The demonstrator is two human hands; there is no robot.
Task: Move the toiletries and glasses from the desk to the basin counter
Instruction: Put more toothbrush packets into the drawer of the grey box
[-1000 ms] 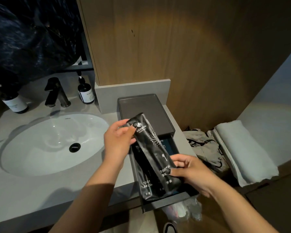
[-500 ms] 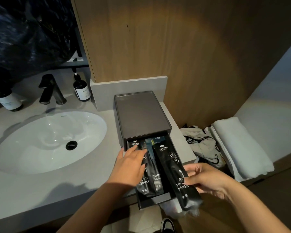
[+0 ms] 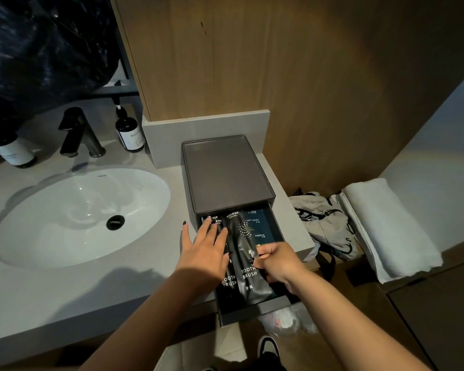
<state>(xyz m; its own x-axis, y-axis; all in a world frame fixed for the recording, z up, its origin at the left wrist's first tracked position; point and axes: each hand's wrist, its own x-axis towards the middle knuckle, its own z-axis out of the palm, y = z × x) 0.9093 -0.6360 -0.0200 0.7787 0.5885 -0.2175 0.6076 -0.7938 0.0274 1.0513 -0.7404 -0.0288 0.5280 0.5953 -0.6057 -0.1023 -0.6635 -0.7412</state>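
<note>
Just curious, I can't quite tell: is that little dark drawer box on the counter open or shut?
Open. The drawer is pulled out towards the person, showing black toothbrush packets lying inside under both hands.

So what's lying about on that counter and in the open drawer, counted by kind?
Toothbrush packets in the drawer: 2, one under the left hand, one pinched by the right hand
Dark blue packets: 1
Pump bottles: 2
Taps: 1
Drawer boxes: 1
Total: 7
</note>
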